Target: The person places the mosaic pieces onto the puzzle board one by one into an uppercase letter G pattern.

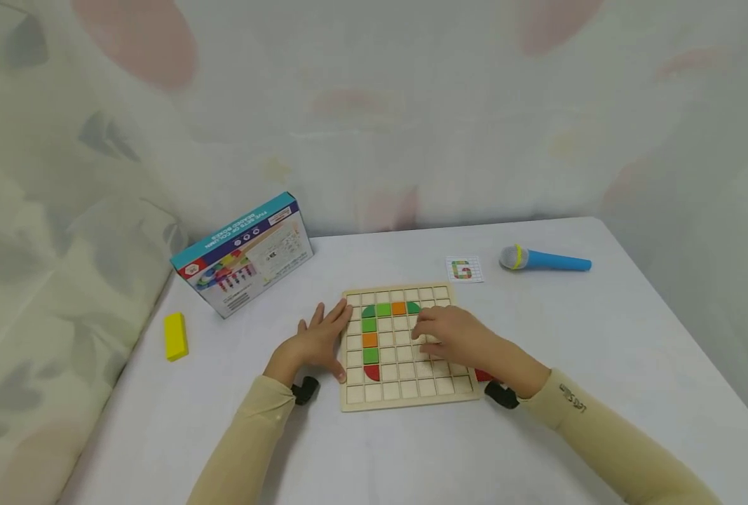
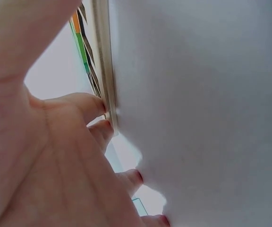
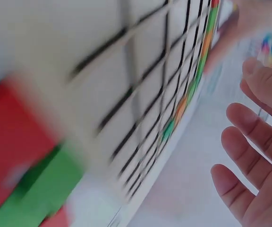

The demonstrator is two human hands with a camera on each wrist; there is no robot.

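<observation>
A wooden grid board [image 1: 410,404] lies on the white table with coloured tiles in its cells. Along its upper row run a green quarter-round tile [image 1: 369,311], a light green square, an orange square [image 1: 399,308] and another green quarter-round. Light green and orange squares go down the left column to a red quarter-round tile [image 1: 371,372]. My left hand [image 1: 313,345] touches the board's left edge, fingers spread. Over the board's right part is my right hand [image 1: 452,335], its fingers loosely bent; in the right wrist view nothing shows between the fingers [image 3: 235,144].
Red pieces [image 1: 484,376] and a green piece [image 3: 46,184] lie by the board's right edge, partly behind my forearm. A pattern card [image 1: 464,269] and a blue toy microphone [image 1: 553,261] lie behind. A cardboard box [image 1: 244,256] and a yellow block [image 1: 175,337] are at left.
</observation>
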